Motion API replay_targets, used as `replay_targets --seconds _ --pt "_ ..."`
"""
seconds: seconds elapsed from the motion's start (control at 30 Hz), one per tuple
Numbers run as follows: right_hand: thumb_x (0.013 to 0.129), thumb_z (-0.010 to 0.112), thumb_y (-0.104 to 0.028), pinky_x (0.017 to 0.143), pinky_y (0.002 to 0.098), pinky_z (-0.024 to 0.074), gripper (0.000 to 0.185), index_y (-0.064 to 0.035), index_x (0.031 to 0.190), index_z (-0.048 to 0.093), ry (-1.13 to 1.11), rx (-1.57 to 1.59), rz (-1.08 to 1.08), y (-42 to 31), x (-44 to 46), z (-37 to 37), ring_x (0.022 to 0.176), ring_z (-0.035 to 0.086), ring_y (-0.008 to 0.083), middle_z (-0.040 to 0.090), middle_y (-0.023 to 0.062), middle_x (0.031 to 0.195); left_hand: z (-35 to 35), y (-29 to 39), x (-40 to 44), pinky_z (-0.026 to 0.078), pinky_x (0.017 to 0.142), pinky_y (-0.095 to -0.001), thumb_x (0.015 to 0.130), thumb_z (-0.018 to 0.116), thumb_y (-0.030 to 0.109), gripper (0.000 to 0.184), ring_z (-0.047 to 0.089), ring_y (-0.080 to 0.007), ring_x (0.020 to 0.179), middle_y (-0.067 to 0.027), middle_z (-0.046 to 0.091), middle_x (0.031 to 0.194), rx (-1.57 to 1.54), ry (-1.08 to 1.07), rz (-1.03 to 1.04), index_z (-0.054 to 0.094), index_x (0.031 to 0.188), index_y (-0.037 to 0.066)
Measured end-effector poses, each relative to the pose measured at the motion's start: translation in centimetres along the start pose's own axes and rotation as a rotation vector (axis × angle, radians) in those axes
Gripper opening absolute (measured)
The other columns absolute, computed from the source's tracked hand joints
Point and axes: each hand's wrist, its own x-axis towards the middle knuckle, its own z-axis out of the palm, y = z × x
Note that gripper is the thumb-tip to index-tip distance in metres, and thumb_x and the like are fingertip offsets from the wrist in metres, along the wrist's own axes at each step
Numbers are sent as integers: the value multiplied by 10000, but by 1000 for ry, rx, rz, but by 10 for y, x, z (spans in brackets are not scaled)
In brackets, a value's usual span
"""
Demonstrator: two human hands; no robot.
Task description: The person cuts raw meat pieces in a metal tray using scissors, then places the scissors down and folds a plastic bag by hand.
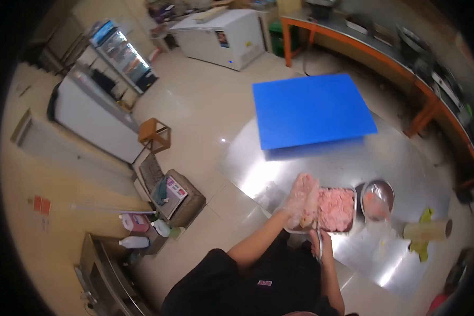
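The tray (355,205) stands on the steel table (387,158), with pink meat (337,209) at its 3 o'clock side. The left hand (302,196), covered by clear plastic, is over the 9 o'clock side; what its fingers do is not clear. At the 6 o'clock edge, the right hand (326,243) grips a metal tool (319,247). Seen from the tray, the bowl (390,195) is at 3 o'clock, and farther there a roll (427,230) lies across the green cloth (421,252). The blue board (313,110) is at 12, the scale (176,190) at 9, the stool (155,131) at 10, the freezer (221,39) at 11.
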Motion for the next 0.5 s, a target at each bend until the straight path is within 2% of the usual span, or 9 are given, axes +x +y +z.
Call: replay_targets --seconds 0.07,0.1,0.13,0.17,0.2,0.27,0.37,0.47,0.5 --pt "986 651 -406 446 224 318 341 -70 1010 595 -14 110 57 13 -4 -2 519 421 59 465 -45 646 16 6 12 478 665 -292 972 669 331 296 495 -107 762 -10 506 935 -268 -36 -247 491 1085 123" --pt "993 640 -412 452 228 317 342 -79 1036 576 5 190 64 14 -3 0 520 406 60 456 -47 657 13 30 14 470 634 -286 942 712 327 327 503 -102 764 0 517 890 -232 -40 -157 485 1088 142" --pt "996 641 -394 465 231 324 328 -80 1059 574 27 244 10 19 -2 -2 533 404 60 456 -46 672 5 65 12 469 623 -283 930 731 354 342 517 -91 771 13 523 876 -322 -106 -401 495 1084 161" --pt "998 643 -377 479 234 331 316 -81 1082 571 43 298 -46 23 -4 -3 545 401 60 457 -45 686 -4 72 11 473 627 -282 940 724 369 332 526 -81 811 20 529 925 -330 -236 -324 503 1066 156" --pt "997 646 -363 489 235 338 310 -80 1096 571 47 282 -111 18 -8 -4 557 408 60 458 -43 690 3 57 12 483 677 -268 960 701 366 304 528 -78 873 22 529 973 -539 -285 -283 514 1078 156" --pt "995 652 -336 510 238 351 301 -77 1125 571 31 238 -253 4 -8 -6 580 422 60 461 -39 697 -4 60 13 483 756 -234 970 695 339 279 524 -78 931 24 520 1001 -304 -417 -276 529 1084 147" --pt "1005 626 -312 470 217 369 281 -57 1120 595 20 74 -519 -3 2 -6 550 471 55 516 -23 703 -5 59 13 471 804 -202 967 701 316 267 531 -74 937 21 523 1007 -455 -535 -301 557 1085 124" --pt "1001 636 -316 449 213 371 262 -57 1034 610 -52 104 -238 -29 -12 -11 517 479 52 518 -26 658 -10 46 15 478 803 -209 979 682 314 261 544 -74 926 18 553 1011 -397 -542 -296 575 1083 99" --pt "1001 636 -317 440 213 371 259 -59 1002 609 -12 138 -221 -26 -10 -10 502 476 52 514 -28 645 -14 40 17 480 801 -213 982 676 313 254 551 -74 922 16 567 1011 -355 -532 -311 582 1085 100"
